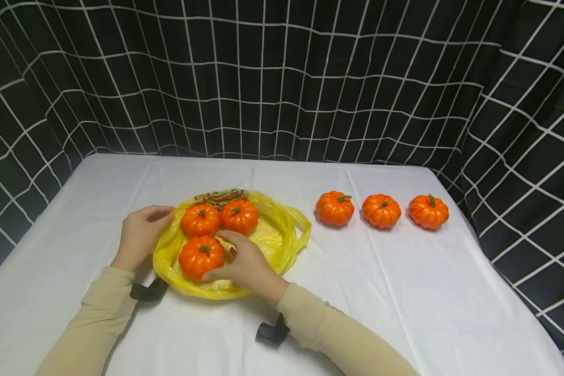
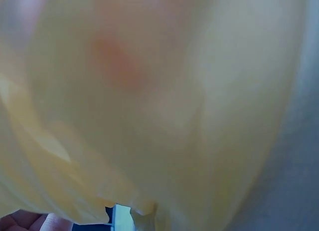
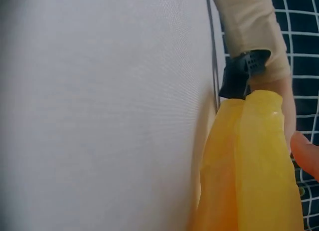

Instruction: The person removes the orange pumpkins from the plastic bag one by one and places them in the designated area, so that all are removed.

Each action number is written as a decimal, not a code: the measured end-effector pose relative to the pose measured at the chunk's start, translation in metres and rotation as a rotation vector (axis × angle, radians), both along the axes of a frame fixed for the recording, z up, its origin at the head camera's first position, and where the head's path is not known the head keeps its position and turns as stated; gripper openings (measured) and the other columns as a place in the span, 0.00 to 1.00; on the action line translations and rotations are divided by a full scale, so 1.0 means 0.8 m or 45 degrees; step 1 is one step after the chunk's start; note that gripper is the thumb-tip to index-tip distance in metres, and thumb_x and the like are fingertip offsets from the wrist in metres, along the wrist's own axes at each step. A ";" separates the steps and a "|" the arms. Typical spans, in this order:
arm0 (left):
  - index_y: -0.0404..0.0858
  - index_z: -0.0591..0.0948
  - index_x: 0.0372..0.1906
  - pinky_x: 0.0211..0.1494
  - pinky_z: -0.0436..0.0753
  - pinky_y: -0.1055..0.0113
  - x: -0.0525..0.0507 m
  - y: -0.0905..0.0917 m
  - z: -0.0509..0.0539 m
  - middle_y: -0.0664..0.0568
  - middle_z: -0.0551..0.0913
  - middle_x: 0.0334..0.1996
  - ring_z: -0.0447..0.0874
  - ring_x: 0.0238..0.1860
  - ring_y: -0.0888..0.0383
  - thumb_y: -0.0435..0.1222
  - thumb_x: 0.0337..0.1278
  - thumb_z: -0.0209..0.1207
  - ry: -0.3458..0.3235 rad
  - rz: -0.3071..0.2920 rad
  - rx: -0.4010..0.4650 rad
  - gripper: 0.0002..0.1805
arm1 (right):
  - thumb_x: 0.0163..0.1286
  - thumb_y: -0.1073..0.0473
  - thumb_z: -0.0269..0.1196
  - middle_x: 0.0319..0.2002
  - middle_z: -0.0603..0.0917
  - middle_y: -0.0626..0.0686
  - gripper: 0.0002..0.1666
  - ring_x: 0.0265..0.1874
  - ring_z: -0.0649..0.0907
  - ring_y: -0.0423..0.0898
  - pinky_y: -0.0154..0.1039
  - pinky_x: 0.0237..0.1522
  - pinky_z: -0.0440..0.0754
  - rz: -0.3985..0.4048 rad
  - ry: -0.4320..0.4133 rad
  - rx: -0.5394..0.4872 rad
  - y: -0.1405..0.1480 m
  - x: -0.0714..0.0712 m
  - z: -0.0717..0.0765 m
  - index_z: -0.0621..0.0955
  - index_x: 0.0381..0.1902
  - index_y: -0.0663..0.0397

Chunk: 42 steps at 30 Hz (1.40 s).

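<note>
"One white table (image 1: 371,292); what's on it?"
"Toward nine o'clock from centre, a yellow bag (image 1: 288,230), my left hand (image 1: 140,234) holding its rim."
"And your right hand (image 1: 250,262)?"
"I grip one pumpkin (image 1: 199,257) with it, at eight o'clock in the bag."

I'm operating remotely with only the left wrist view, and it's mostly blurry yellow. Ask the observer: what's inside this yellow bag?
Observer: The head view shows three orange pumpkins in the yellow bag.
Operator: Where's the right hand?
Observer: The right hand reaches in over the rim, its thumb and fingers round the right side of the nearest pumpkin.
Operator: Anything outside the bag?
Observer: Yes, three more pumpkins sit in a row on the white tablecloth, to the right of the bag.
</note>
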State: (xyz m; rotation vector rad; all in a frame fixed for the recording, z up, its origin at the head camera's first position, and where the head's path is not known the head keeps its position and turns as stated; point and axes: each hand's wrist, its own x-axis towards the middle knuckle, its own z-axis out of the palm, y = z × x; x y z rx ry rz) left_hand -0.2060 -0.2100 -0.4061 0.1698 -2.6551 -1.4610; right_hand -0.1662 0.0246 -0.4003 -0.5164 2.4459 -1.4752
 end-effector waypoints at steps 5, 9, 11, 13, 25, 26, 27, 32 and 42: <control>0.32 0.81 0.58 0.67 0.77 0.49 0.000 0.000 0.000 0.35 0.82 0.57 0.77 0.63 0.41 0.40 0.69 0.57 -0.005 -0.004 0.000 0.20 | 0.48 0.55 0.80 0.69 0.75 0.55 0.51 0.66 0.76 0.51 0.47 0.69 0.75 -0.018 0.020 0.060 -0.006 -0.001 -0.002 0.71 0.69 0.57; 0.32 0.81 0.58 0.67 0.77 0.49 0.000 0.001 0.001 0.35 0.82 0.57 0.77 0.63 0.41 0.40 0.69 0.57 -0.001 -0.006 0.003 0.20 | 0.49 0.54 0.80 0.69 0.74 0.55 0.52 0.67 0.75 0.51 0.46 0.71 0.72 -0.031 0.024 0.112 -0.009 -0.001 -0.002 0.70 0.70 0.56; 0.32 0.81 0.58 0.67 0.77 0.49 0.001 0.001 0.001 0.34 0.82 0.57 0.77 0.63 0.40 0.40 0.69 0.57 -0.004 -0.007 0.002 0.20 | 0.49 0.53 0.80 0.70 0.74 0.54 0.52 0.68 0.74 0.51 0.46 0.73 0.70 -0.034 0.024 0.133 -0.011 -0.001 -0.002 0.70 0.70 0.55; 0.32 0.81 0.58 0.67 0.77 0.49 0.000 0.001 0.001 0.35 0.82 0.57 0.77 0.63 0.40 0.41 0.69 0.57 -0.008 -0.005 0.002 0.21 | 0.50 0.53 0.80 0.70 0.74 0.55 0.52 0.70 0.73 0.52 0.47 0.74 0.69 -0.035 0.022 0.139 -0.012 -0.002 -0.003 0.70 0.70 0.55; 0.32 0.81 0.58 0.67 0.78 0.49 -0.001 -0.001 -0.001 0.35 0.83 0.57 0.77 0.63 0.41 0.40 0.69 0.57 -0.003 0.003 0.001 0.20 | 0.53 0.56 0.78 0.67 0.77 0.54 0.44 0.68 0.74 0.51 0.47 0.73 0.70 -0.066 -0.011 0.098 -0.010 -0.004 -0.006 0.74 0.67 0.56; 0.32 0.81 0.58 0.66 0.78 0.49 -0.001 -0.001 -0.001 0.35 0.83 0.57 0.77 0.63 0.41 0.40 0.69 0.57 -0.003 0.002 0.003 0.20 | 0.53 0.57 0.78 0.67 0.77 0.54 0.44 0.69 0.73 0.52 0.47 0.74 0.69 -0.070 -0.015 0.084 -0.008 -0.003 -0.005 0.74 0.67 0.56; 0.32 0.81 0.58 0.66 0.78 0.49 -0.001 -0.001 -0.002 0.35 0.83 0.57 0.77 0.63 0.41 0.40 0.69 0.57 -0.003 0.000 0.005 0.20 | 0.52 0.57 0.78 0.67 0.77 0.55 0.44 0.69 0.73 0.52 0.48 0.74 0.69 -0.075 -0.015 0.069 -0.005 -0.003 -0.003 0.74 0.67 0.57; 0.32 0.81 0.58 0.66 0.79 0.50 -0.003 -0.001 -0.003 0.36 0.83 0.57 0.77 0.63 0.41 0.40 0.69 0.57 -0.006 0.001 0.008 0.20 | 0.51 0.60 0.78 0.66 0.77 0.56 0.44 0.69 0.73 0.52 0.48 0.72 0.71 -0.102 -0.039 -0.012 0.014 -0.002 0.003 0.74 0.67 0.58; 0.32 0.80 0.59 0.67 0.77 0.48 -0.002 -0.002 -0.002 0.35 0.82 0.58 0.76 0.64 0.41 0.40 0.69 0.56 -0.022 0.005 0.013 0.20 | 0.52 0.67 0.76 0.67 0.75 0.60 0.43 0.68 0.74 0.55 0.45 0.65 0.78 -0.196 -0.096 -0.219 0.067 0.004 0.023 0.73 0.67 0.63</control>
